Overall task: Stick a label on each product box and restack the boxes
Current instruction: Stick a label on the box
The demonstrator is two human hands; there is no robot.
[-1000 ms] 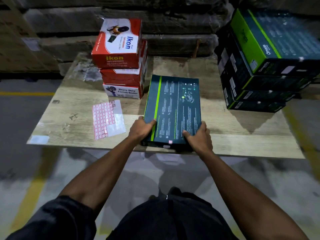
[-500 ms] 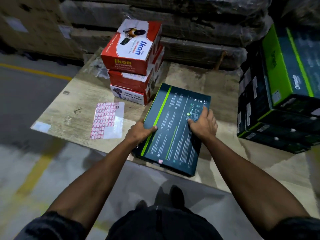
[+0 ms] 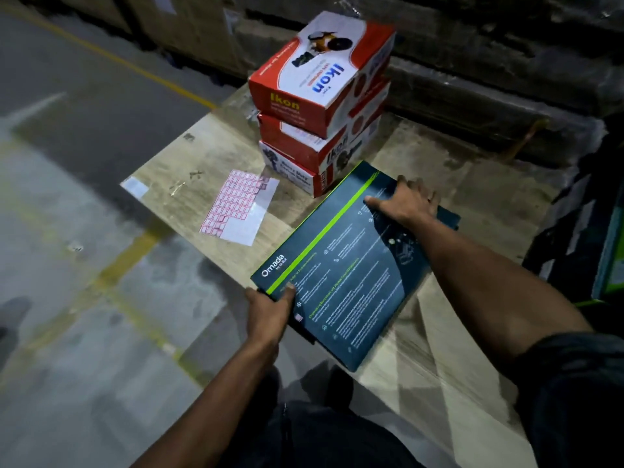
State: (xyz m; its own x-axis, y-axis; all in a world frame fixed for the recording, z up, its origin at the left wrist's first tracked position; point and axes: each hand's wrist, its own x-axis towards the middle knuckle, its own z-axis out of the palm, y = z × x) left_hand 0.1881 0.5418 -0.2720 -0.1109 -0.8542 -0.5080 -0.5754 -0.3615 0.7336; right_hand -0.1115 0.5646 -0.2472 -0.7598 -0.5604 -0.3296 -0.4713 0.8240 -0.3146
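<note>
A flat dark teal Omada box (image 3: pixel 351 265) with a green stripe is held over the near edge of the wooden board (image 3: pixel 216 153), turned at an angle. My left hand (image 3: pixel 266 315) grips its near left corner, thumb on top. My right hand (image 3: pixel 405 201) holds the far end, with the fingers over that far edge. A small pink label (image 3: pixel 299 317) sits on the box top beside my left thumb. A sheet of red-bordered labels (image 3: pixel 239 207) lies on the board to the left.
Three red and white Ikon boxes (image 3: pixel 320 96) are stacked at the back of the board, just behind the held box. A stack of dark Omada boxes (image 3: pixel 604 231) stands at the right edge. Wrapped pallets line the back; grey floor with yellow lines lies left.
The view has swung left. My right hand moved from the box's near edge up to its far end, and the box turned and shifted toward the board's near left edge.
</note>
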